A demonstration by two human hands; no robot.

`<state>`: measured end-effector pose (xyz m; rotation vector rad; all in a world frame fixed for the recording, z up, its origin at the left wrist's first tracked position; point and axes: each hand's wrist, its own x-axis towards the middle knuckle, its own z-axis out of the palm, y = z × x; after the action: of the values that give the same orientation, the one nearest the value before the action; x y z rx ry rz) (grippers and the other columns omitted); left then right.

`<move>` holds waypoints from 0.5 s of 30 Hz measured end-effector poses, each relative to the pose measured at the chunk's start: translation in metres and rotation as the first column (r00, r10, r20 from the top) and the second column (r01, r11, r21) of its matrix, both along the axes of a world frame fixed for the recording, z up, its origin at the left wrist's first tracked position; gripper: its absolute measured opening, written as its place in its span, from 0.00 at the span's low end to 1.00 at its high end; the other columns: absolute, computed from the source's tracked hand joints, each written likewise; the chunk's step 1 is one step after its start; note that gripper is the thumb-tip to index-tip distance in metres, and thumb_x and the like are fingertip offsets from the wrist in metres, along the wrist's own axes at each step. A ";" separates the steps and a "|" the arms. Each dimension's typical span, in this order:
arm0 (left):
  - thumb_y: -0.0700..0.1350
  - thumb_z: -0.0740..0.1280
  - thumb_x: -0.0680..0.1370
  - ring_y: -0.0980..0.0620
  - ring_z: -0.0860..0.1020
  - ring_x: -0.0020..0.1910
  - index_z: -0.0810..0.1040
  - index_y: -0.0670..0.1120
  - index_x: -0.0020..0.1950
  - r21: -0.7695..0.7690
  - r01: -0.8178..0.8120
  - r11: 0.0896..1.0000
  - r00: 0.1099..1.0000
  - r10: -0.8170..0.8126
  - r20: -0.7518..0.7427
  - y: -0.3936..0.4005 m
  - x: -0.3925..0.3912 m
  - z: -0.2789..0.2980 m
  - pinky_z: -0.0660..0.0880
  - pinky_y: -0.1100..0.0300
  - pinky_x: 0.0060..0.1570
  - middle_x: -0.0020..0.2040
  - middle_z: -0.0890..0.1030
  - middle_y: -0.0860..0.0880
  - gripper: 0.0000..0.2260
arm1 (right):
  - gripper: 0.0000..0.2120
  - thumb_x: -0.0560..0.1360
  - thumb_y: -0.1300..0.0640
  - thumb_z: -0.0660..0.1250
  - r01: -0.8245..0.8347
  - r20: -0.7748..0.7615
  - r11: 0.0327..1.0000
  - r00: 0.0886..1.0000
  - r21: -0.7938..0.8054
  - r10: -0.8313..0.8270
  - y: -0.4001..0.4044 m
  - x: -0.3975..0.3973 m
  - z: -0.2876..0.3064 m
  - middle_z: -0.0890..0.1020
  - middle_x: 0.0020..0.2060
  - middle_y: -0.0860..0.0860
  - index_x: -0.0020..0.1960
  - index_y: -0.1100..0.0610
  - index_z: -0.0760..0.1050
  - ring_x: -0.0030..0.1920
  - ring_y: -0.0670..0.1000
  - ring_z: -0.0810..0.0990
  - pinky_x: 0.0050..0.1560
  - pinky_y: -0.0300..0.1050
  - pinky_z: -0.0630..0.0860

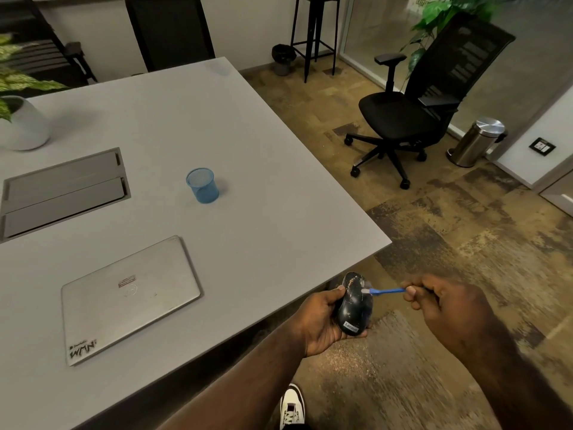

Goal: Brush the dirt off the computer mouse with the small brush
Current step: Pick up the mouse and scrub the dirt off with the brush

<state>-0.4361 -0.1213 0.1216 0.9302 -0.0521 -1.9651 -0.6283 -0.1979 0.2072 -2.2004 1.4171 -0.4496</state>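
Big gray table (235,144), closed laptop (128,297) and blue cup (203,185) on top. Off the table edge, left hand (322,321) wrapped tight around dirty mouse (353,305), over the floor, probably for falling dirt. Right hand (446,305) pinching small brush (386,291), bristles touching mouse.

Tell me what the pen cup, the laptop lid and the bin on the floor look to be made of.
Pen cup: blue wire mesh, likely metal; fine see-through grid.
Laptop lid: matte silver, probably aluminium or painted plastic; scuffed, dull sheen.
Bin: brushed stainless steel by its look; bright streaked reflections.
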 end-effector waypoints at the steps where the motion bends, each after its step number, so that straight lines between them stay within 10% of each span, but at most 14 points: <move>1: 0.51 0.51 0.84 0.41 0.78 0.55 0.65 0.40 0.74 0.004 0.001 1.000 1.000 -0.001 0.000 0.000 0.000 0.000 0.78 0.48 0.52 0.66 0.73 0.35 0.22 | 0.08 0.76 0.61 0.66 0.018 0.015 1.000 1.000 -0.007 -0.018 0.000 -0.001 0.000 0.83 0.34 0.43 0.49 0.51 0.82 0.37 0.41 0.82 0.35 0.33 0.79; 15: 0.50 0.52 0.84 0.41 0.79 0.52 0.65 0.39 0.74 -0.001 -0.039 0.999 0.999 0.039 -0.007 -0.002 0.001 0.002 0.79 0.49 0.49 0.64 0.73 0.35 0.22 | 0.08 0.75 0.62 0.67 -0.033 0.000 0.999 0.999 -0.022 0.033 0.003 -0.004 0.005 0.83 0.37 0.44 0.49 0.53 0.83 0.36 0.42 0.82 0.35 0.34 0.79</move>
<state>-0.4355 -0.1236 0.1237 0.9174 -0.0304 -1.9318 -0.6318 -0.1951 0.2123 -2.2374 1.3802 -0.4564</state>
